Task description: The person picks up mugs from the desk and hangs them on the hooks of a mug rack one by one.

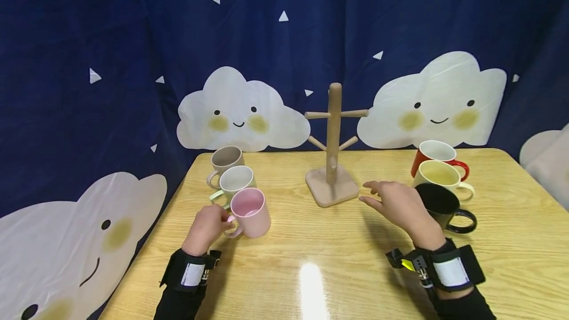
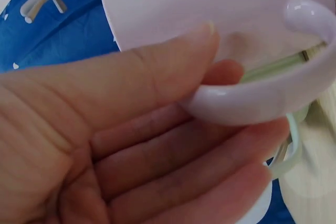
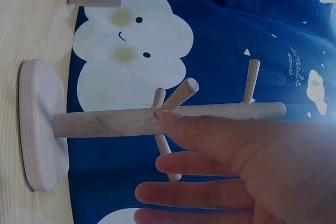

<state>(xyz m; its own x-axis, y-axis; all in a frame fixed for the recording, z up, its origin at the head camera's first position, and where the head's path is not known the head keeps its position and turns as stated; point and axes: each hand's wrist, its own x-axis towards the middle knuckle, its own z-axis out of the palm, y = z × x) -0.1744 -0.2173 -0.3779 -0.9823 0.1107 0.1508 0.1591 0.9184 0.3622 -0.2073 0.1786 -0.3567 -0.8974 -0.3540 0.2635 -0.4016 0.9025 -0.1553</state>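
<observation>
Left hand (image 1: 208, 227): pinches curved handle (image 2: 249, 102) of pink mug (image 1: 255, 221); glossy, plain, straight-sided, rim upward, interior deeper pink. Right hand (image 1: 402, 207): fingers extended, parted, near wooden stand (image 1: 333, 142).

The left grip (image 1: 207, 228) pinches with its thumb (image 2: 168, 69); the right grip (image 1: 400, 206) extends loose fingers (image 3: 199, 194).

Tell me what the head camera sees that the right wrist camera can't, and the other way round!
Only the head view shows the left hand holding the pink mug by its handle, plus the red mug, yellow mug and black mug.

Only the right wrist view shows squiggly writing on the backdrop.

Both show the right hand, wooden stand and blue cloud backdrop.
</observation>
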